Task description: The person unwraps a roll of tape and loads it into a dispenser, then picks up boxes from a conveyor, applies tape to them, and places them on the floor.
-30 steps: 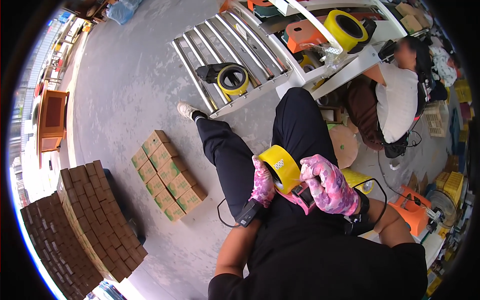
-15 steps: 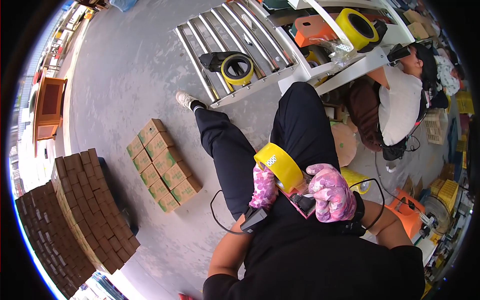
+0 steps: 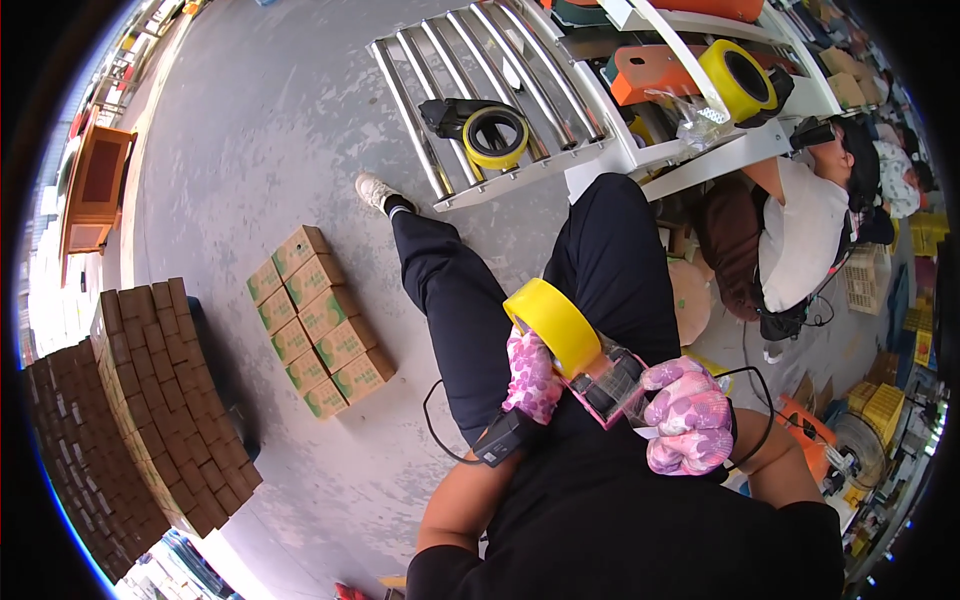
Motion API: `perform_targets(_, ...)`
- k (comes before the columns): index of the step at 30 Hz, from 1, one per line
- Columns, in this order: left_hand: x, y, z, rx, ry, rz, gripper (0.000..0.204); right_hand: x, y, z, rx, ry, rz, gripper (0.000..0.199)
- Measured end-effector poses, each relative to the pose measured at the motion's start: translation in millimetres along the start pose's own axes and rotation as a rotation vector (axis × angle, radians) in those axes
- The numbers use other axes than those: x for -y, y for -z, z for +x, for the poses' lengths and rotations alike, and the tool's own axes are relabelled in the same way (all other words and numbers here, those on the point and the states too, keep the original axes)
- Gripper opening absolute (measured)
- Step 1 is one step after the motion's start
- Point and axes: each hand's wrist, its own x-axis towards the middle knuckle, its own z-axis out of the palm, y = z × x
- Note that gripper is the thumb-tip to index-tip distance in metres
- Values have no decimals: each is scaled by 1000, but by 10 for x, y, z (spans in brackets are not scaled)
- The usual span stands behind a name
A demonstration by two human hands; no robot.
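Note:
Over my lap, my left hand [image 3: 533, 378], in a pink floral glove, is closed around a pink tape dispenser [image 3: 604, 408] carrying a large yellow tape roll [image 3: 552, 322]. A see-through strip of tape [image 3: 628, 378] runs from the dispenser's front toward my right hand [image 3: 688, 418], gloved the same way. Its fingers are curled on the strip's end, a little apart from the dispenser. A small pale bit [image 3: 646, 432] shows at the fingers' left side; I cannot make out what it is. The left fingers are partly hidden behind the roll.
Ahead stands a roller conveyor [image 3: 490, 90] with another tape dispenser [image 3: 494, 137] on it; a third one [image 3: 742, 82] rests on the white frame at right. Small brown cartons [image 3: 322, 310] lie on the floor at left, near tall carton stacks [image 3: 180, 400]. A person [image 3: 800, 230] sits at right.
My right hand has moved right and slightly down, away from the dispenser, and the strip between them has lengthened. The left hand keeps hold of the dispenser. The view has shifted slightly.

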Motion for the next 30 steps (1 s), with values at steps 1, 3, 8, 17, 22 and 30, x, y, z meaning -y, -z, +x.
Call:
perform_targets(1,3,15,23,-35,16,-31,32,21,21,6,22,-6,18,15)
perform_targets(3,-4,84,75,-7,-4,-42,33,41,33,12,62,-14,70,22)
perform_targets(8,-60,159,199,68,-29,-83,34,51,126,-163,110,-20,174,32)
perform_targets(17,-182,88,294,1,-15,-101,27,34,225,-21,107,170,260,16)
perform_targets(22,-382,166,434,9,-92,-104,28,28,304,119,171,183,303,12)
perform_targets(30,-1115,-238,686,54,-361,34,27,23,466,-109,183,63,102,7)
